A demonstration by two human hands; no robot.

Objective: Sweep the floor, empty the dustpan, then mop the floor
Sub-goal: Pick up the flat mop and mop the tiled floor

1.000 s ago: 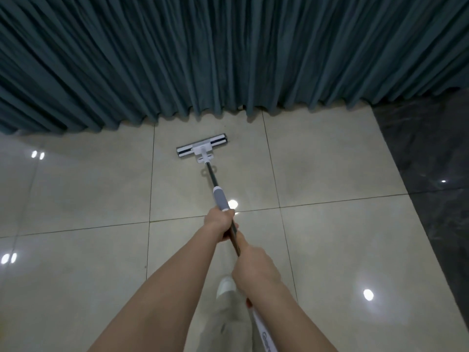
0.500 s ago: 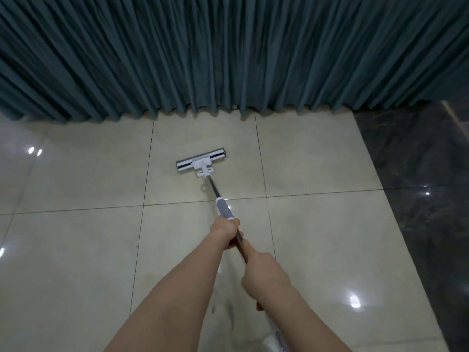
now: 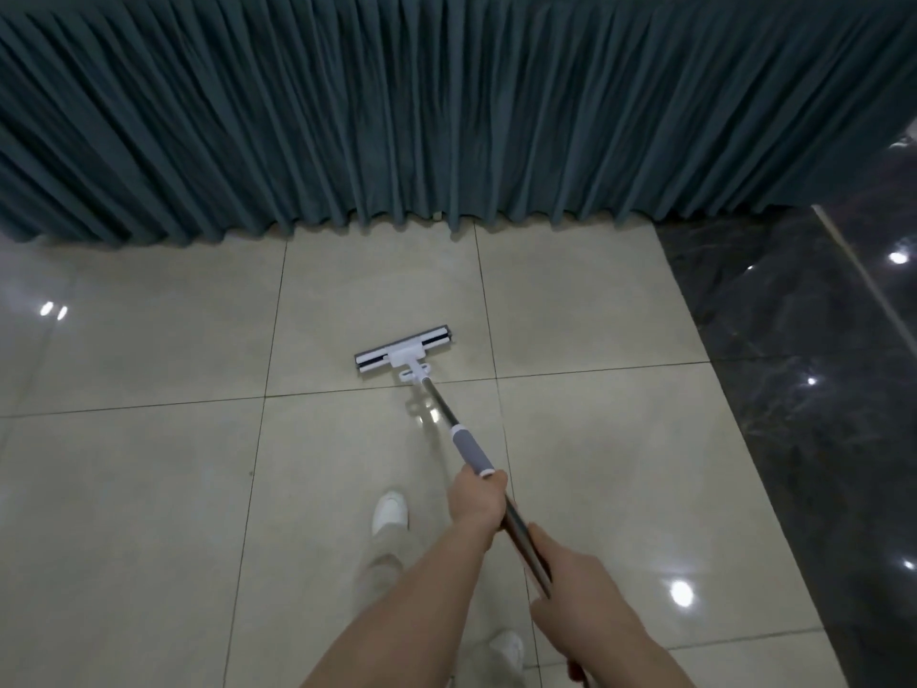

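Gripping mop [image 3: 404, 352], curtain [image 3: 446, 116] beyond, shoe [image 3: 390, 511] beside

mop head [image 3: 404, 351] on floor [image 3: 149, 489]; curtain [image 3: 397, 116] behind; shoe [image 3: 390, 512] nearer

Glossy beige tiled floor [image 3: 124, 513], dark marble strip [image 3: 818, 389] at right; flat mop head [image 3: 404, 357] resting on it, white shoes [image 3: 391, 511]

A long teal curtain [image 3: 446, 116] hangs in tight pleats across the whole top of the view, its scalloped hem just meeting the ground. A strip of dark marble tiles [image 3: 804, 389] runs down the right side, glossy and spotted with light reflections. Two white shoes [image 3: 390, 512] show below, under pale trouser legs [image 3: 382, 558].
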